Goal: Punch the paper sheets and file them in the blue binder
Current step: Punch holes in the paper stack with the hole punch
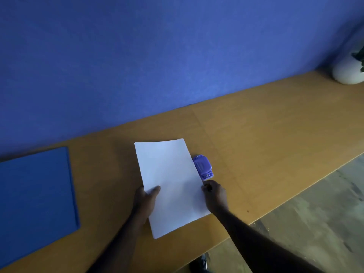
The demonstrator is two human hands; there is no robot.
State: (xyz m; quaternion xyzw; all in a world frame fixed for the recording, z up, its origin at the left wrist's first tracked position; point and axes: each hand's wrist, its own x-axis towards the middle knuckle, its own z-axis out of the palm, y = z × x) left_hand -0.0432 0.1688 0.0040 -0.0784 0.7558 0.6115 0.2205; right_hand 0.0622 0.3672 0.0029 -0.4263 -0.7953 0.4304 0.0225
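White paper sheets (173, 186) sit in a stack between my two hands, towards the near edge of the surface (266, 134) and about midway along the stretch of it that I can see. The stack is turned a little, so that its far end leans to my left, and its far edge bows slightly.

My left hand (146, 196) grips the stack's left edge, thumb lying flat on top of the sheets and the fingers hidden beneath them. My right hand (214, 196) is curled at the stack's right edge and pinches it there; the fingertips are in shadow, so I cannot say how many of them touch the paper.

Just beyond my right hand stands the purple hole punch (202, 167), on the surface, right against the stack's right edge. The paper covers the punch's left side, and I cannot tell whether the sheets lie inside its slot or only over it.

Well apart, towards the left end of the surface, the blue binder (35, 198) lies flat and closed, running out of view on the left.

Along the far edge rises a blue wall (137, 56). A white pot (346, 73) with dark leaves stands by that wall at the far right. Past the near edge, on my right, grey-brown floor (315, 213) shows.
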